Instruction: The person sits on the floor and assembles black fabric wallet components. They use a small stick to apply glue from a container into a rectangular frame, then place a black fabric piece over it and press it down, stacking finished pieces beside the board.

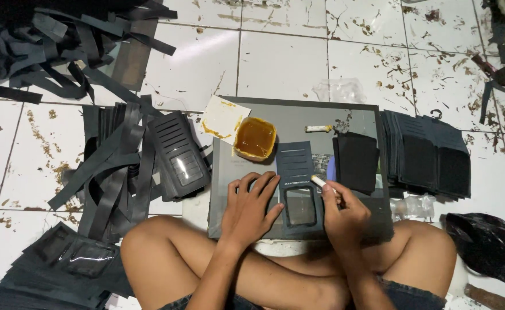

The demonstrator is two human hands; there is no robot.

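Note:
A dark grey wallet panel (298, 189) with card slots and a clear window lies on a grey glass board (298, 117) resting over my crossed legs. My left hand (249, 206) presses flat on the board at the panel's left edge, fingers spread. My right hand (341, 212) is shut on a small white-handled glue brush (321, 182), its tip at the panel's right edge. A square yellow tub of amber glue (255, 138) sits on the board's far left part. A black rectangular piece (356, 161) lies to the right of the panel.
A stack of finished dark panels (430, 155) lies to the right, another stack (175, 155) and loose black strips (112, 172) to the left. A white stick (318, 128) and a glue-smeared card (224, 117) sit by the tub. The tiled floor (287, 63) is stained with glue.

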